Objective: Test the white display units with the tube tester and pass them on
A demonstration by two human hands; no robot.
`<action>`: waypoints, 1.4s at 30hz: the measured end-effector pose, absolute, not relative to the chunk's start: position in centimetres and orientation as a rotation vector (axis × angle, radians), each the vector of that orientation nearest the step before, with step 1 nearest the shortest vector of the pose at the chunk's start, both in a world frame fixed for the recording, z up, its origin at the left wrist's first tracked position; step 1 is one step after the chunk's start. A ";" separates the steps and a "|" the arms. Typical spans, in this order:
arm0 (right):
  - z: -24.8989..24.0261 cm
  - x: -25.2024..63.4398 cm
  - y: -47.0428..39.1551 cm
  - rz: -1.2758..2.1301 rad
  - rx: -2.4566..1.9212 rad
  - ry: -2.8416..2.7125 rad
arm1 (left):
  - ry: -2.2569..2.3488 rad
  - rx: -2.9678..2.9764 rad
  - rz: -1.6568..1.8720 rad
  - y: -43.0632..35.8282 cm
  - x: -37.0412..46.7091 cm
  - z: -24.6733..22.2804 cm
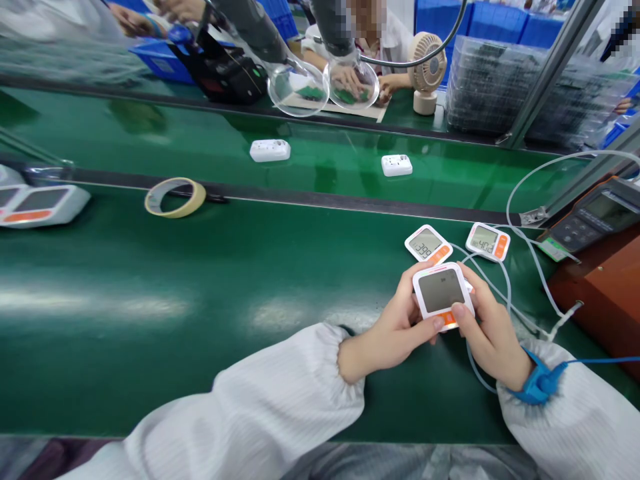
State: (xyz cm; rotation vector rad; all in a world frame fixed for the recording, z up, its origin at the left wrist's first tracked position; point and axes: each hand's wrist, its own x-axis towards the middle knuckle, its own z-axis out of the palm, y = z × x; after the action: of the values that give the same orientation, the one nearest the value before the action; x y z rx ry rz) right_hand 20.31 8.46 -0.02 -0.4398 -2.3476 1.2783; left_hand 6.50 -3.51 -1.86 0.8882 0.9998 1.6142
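Note:
Both hands hold one white device (pixel 443 291) with a grey screen and orange buttons, face up. My left hand (pixel 400 327) grips its left side, thumb at the lower edge. On the right side is my right hand (pixel 487 323), its thumb over the orange buttons; a blue strap circles that wrist. Just beyond the hands lies a similar device (pixel 425 243) reading 399, and right of it another device (pixel 484 240) shows a number that looks like 402. Pale tubes (pixel 509 287) run from them toward the right.
A tape roll (pixel 175 198) lies at the left, near larger white devices (pixel 43 205). Two white units (pixel 270 151) rest on the green strip beyond the divider. An orange-edged meter (pixel 597 213) leans by a brown box (pixel 600 287) at right. Across the bench, a person works near a fan (pixel 427 63).

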 end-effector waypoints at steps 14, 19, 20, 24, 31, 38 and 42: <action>-0.1 20.4 8.6 1.251 -0.445 -2.374 | 0.970 0.852 1.643 -3.3 6.7 -1.8; -0.1 20.4 8.7 1.231 -0.419 -2.393 | 0.967 0.841 1.634 -3.3 6.7 -2.0; -0.1 20.5 8.8 1.224 -0.419 -2.396 | 0.972 0.841 1.635 -3.4 6.7 -2.0; -0.1 20.5 8.8 1.221 -0.421 -2.394 | 0.981 0.852 1.634 -3.5 6.7 -2.0; 0.0 20.6 8.7 1.243 -0.451 -2.412 | 0.986 0.850 1.632 -3.5 6.6 -1.8; 0.3 20.6 8.7 1.193 -0.439 -2.420 | 0.986 0.863 1.633 -3.5 6.6 -1.7; 0.2 20.6 8.7 1.201 -0.461 -2.428 | 0.961 0.854 1.634 -3.4 6.5 -1.7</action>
State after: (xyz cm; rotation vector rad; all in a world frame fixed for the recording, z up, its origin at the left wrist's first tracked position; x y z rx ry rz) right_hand 20.64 8.70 0.18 -0.4608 -2.4282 1.2011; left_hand 6.55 -3.44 -1.75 0.8537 0.9608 1.6340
